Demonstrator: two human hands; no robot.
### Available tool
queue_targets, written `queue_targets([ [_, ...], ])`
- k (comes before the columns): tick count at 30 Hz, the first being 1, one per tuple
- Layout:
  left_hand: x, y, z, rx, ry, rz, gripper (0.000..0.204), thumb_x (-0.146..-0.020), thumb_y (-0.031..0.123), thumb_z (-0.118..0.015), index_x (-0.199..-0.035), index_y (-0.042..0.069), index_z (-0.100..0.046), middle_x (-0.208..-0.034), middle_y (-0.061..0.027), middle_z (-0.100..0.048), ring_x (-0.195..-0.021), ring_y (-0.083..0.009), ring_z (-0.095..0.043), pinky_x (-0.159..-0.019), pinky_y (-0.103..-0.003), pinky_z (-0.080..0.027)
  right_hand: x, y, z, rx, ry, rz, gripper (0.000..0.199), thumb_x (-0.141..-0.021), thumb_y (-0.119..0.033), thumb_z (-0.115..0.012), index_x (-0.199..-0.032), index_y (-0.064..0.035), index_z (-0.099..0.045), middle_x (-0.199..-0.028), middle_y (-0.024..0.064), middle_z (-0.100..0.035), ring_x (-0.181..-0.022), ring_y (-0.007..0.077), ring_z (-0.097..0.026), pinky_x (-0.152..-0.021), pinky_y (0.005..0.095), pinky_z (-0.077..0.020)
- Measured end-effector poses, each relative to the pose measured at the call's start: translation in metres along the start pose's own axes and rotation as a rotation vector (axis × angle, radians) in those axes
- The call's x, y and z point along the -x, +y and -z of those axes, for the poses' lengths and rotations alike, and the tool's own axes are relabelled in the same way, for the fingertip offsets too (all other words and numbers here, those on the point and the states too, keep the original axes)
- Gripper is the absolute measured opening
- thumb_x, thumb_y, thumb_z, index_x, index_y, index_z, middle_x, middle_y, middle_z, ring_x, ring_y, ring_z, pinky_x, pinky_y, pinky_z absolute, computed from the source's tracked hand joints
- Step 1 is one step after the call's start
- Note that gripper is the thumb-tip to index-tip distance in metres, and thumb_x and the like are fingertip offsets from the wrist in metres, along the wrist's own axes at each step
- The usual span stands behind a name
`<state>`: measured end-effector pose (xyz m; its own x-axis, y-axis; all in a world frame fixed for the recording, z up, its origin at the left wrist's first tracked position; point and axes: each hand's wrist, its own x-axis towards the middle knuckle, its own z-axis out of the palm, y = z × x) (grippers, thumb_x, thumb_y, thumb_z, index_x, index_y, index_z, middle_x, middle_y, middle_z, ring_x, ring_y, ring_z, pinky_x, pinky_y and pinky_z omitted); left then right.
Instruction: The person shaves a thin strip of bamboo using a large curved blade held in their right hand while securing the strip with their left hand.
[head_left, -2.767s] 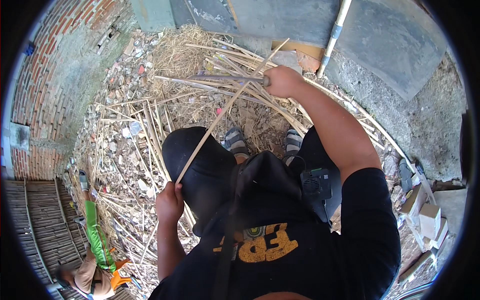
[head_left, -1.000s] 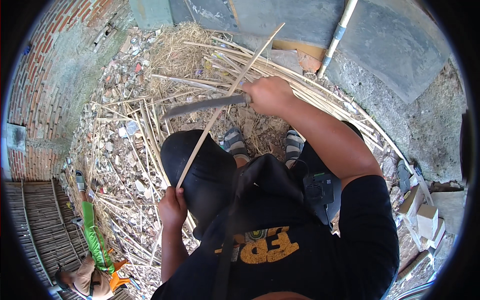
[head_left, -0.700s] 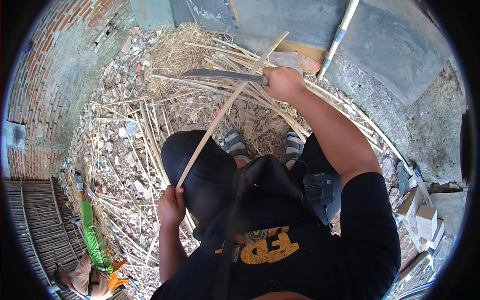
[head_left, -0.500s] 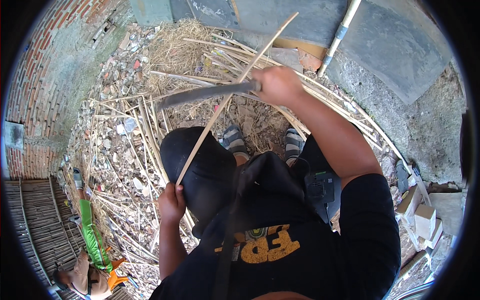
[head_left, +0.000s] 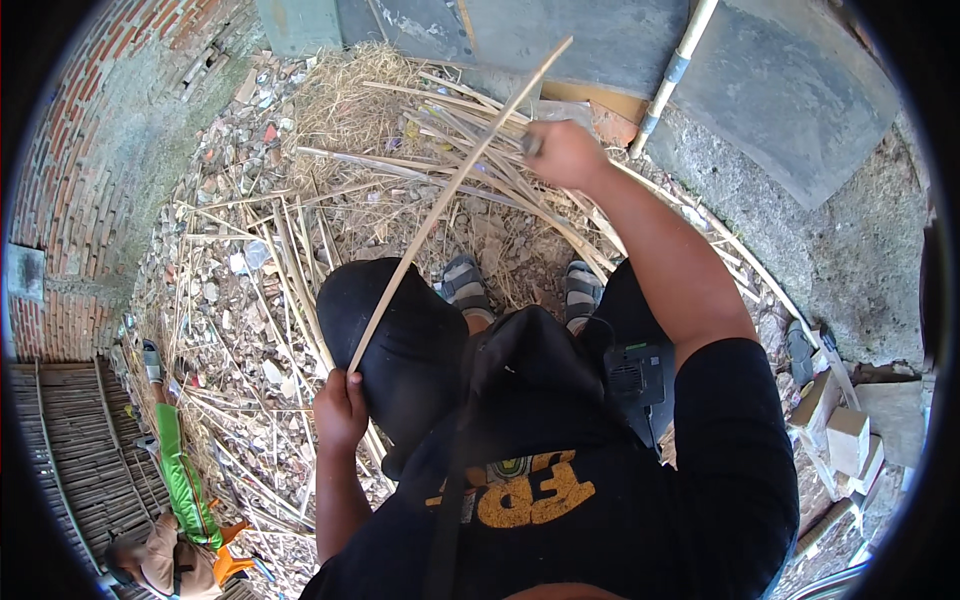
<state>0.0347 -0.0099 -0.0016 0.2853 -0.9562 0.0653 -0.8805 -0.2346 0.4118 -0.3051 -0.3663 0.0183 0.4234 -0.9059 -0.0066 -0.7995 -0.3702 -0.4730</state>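
My left hand (head_left: 341,410) is closed around the lower end of a long, thin bamboo strip (head_left: 442,202), beside my left knee. The strip slants up and away to the right over my knee, its far end free in the air. My right hand (head_left: 573,158) is raised to the right of the strip, apart from it. Its fingers are wrapped round the handle of a machete (head_left: 532,146); only the dark handle end shows, and the blade cannot be made out now.
More bamboo strips (head_left: 545,215) lie ahead and to the left on rubble-strewn ground. Dry grass (head_left: 350,105) is heaped at the far side. A pale pipe (head_left: 680,68) leans by grey panels. Pale blocks (head_left: 848,442) are at right; another person (head_left: 170,555) sits lower left.
The machete blade, which lay across the strip, no longer shows there. My right hand has shifted slightly right, and the strip's far end has moved slightly left and down.
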Motion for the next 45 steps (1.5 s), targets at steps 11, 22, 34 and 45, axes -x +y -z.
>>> queue_targets([
  [11,0.001,0.001,0.017,0.069,-0.067,0.018,0.031,-0.102,0.025,-0.057,-0.082,0.003,-0.054,-0.059,-0.02,-0.056,-0.056,-0.0437,-0.058,-0.051,-0.049,-0.042,0.002,0.027,0.026,-0.69,-0.062,-0.157,0.039,-0.083,-0.035,-0.079,-0.102,-0.0044,-0.065,-0.08,0.0068,-0.066,-0.065,0.0154,-0.057,-0.063,0.0313,-0.0471],
  [22,0.027,-0.029,0.02,-0.193,-0.028,-0.001,0.022,-0.097,0.025,-0.064,-0.093,0.004,-0.058,-0.069,-0.0181,-0.062,-0.061,-0.0427,-0.062,-0.054,-0.05,-0.047,0.004,0.028,0.029,-1.206,0.032,-0.065,0.038,-0.084,-0.025,-0.081,-0.105,-0.0061,-0.056,-0.081,0.0003,-0.057,-0.058,0.0082,-0.049,-0.056,0.0255,-0.0412],
  [34,0.004,0.035,0.02,-0.004,0.298,-0.341,0.041,-0.082,0.013,-0.08,-0.114,-0.001,-0.058,-0.11,-0.0202,-0.059,-0.1,-0.0383,-0.06,-0.089,-0.045,-0.049,0.011,0.019,0.037,-1.293,0.074,-0.046,0.019,-0.089,-0.018,-0.076,-0.093,-0.0108,-0.058,-0.072,-0.0023,-0.053,-0.056,0.0089,-0.048,-0.059,0.0286,-0.0428],
  [45,-0.054,0.088,0.018,-0.1,0.072,-0.286,0.023,-0.088,0.008,-0.071,-0.109,0.0,-0.064,-0.103,-0.0172,-0.065,-0.092,-0.0365,-0.065,-0.081,-0.046,-0.052,0.011,0.023,0.038,-1.187,0.067,0.013,0.02,-0.089,-0.02,-0.076,-0.094,-0.0083,-0.06,-0.077,-0.0012,-0.057,-0.055,0.0085,-0.048,-0.057,0.0273,-0.0447],
])
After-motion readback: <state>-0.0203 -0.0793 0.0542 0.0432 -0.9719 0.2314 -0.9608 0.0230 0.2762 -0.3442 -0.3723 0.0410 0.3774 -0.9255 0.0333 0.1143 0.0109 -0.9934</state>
